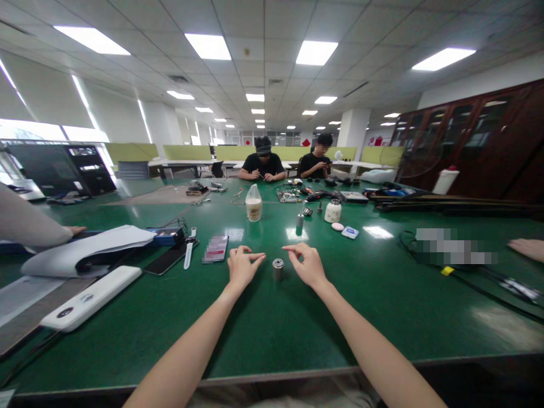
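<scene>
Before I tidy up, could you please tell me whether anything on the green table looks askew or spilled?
The white paper at left looks askew, its edge curling up rather than lying flat. The metal cylinder stands upright; no spill shows.

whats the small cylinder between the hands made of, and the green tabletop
Small cylinder: probably metal, with a silvery-grey sheen on its top rim. Green tabletop: glossy, mirroring the ceiling lights; perhaps coated or plastic-covered, I can't tell which.
</scene>
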A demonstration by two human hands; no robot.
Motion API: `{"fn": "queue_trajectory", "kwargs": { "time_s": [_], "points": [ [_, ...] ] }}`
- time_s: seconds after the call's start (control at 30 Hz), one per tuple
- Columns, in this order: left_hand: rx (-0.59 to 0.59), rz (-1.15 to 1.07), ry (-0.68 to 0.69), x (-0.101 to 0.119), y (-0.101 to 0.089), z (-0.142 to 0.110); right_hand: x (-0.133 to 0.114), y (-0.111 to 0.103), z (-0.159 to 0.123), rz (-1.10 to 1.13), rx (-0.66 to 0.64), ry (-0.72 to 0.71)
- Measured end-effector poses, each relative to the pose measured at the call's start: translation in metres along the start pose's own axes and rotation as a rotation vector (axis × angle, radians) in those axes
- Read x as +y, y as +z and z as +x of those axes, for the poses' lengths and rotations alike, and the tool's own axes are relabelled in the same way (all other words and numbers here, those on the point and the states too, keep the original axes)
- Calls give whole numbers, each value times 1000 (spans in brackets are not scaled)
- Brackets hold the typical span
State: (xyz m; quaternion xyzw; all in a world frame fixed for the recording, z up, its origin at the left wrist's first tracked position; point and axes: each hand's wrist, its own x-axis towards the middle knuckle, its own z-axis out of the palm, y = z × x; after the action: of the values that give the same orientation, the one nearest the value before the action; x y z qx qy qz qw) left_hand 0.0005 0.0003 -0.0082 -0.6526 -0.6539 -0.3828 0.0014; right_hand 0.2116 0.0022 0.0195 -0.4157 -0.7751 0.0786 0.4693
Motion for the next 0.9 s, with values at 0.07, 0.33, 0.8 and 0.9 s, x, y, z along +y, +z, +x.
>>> {"fn": "queue_trajectory", "kwargs": {
  "time_s": [0.07, 0.33, 0.8, 0.9],
  "points": [
    [-77, 71, -77, -6, 2, 0, 1, 1, 0, 0, -5, -4],
    [65, -90, 84, 21, -5, -10, 0, 1, -1, -6, -10, 6],
    [107, -111, 300, 40, -7, -23, 0, 2, -2, -6, -53, 17],
    [191, -114, 251, 42, -9, -23, 0, 4, -3, -3, -97, 7]
  ]
}}
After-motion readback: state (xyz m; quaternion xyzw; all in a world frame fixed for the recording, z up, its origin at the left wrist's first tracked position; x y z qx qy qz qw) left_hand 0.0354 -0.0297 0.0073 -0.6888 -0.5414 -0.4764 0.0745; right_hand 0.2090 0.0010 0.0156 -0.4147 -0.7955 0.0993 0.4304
